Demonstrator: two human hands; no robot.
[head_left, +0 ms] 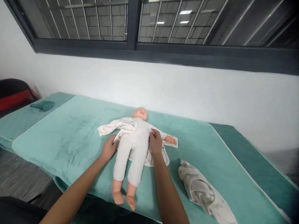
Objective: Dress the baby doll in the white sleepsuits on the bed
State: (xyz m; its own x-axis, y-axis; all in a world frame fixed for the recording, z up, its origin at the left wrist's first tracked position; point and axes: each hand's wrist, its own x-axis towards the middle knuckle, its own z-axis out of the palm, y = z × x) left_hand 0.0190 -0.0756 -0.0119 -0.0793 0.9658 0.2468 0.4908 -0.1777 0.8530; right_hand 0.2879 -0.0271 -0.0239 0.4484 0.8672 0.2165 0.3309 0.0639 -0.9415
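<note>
A bald baby doll [133,138] with a white cloth body and plastic feet lies on its back in the middle of a long, soft green bench [60,133]. Its head is at the far side and its feet are at the near edge. A thin white baby shirt [127,125] with tiny marks is spread about it, partly under its body and partly over its chest.

The person's left hand [109,148] is at the left side of the doll, and its fingers look pinched on the edge of the baby shirt. The right hand [155,141] is by the doll's right side in the scene. Its fingertips are close together, but I can't tell if there is cloth between them.

The job looks about half done to me. The left sleeve [109,127] seems to have an arm inside, though no doll hand shows there. On the right, the little plastic hand [170,139] seems to lie on top of the other sleeve, so that arm looks not in yet. The front is open too, so closing it looks left to do. A crumpled, pale cloth bundle [205,193] lies near on the right, apart from the doll
</note>
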